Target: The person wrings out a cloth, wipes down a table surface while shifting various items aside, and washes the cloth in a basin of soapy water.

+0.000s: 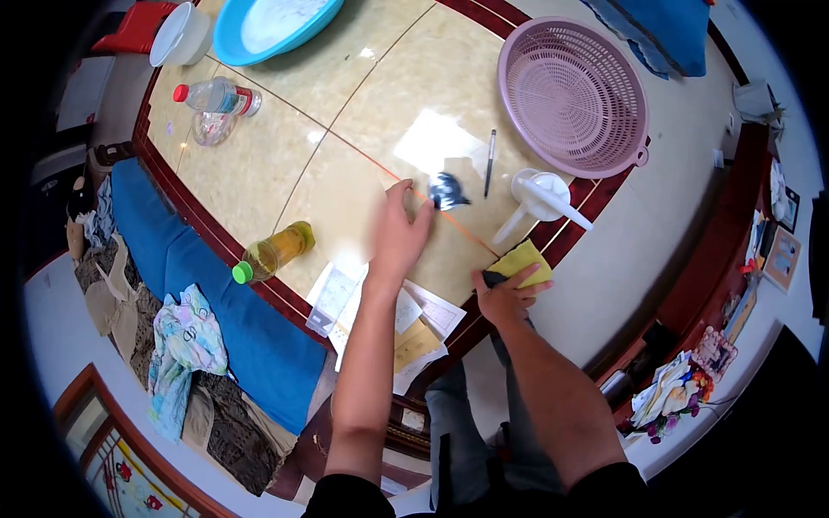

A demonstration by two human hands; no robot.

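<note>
My left hand [400,231] is over the tiled tabletop, partly blurred, with thumb and index finger apart and nothing visible between them. A thin orange line, perhaps a string [471,235], runs diagonally past its fingertips. Just right of my thumb lies a small crumpled dark-blue and white thing [447,192], whose kind I cannot make out. At the table's near right edge, my right hand [503,298] grips a yellow cloth [525,266]. Something black [494,278] shows beside its fingers.
A pink plastic basket [574,164], a pen [490,164] and a white plastic device with a handle [544,197] are on the right. Papers [423,311] and an oil bottle [275,252] lie near the front edge. Farther back are a clear bottle [226,97] and blue basin [229,43].
</note>
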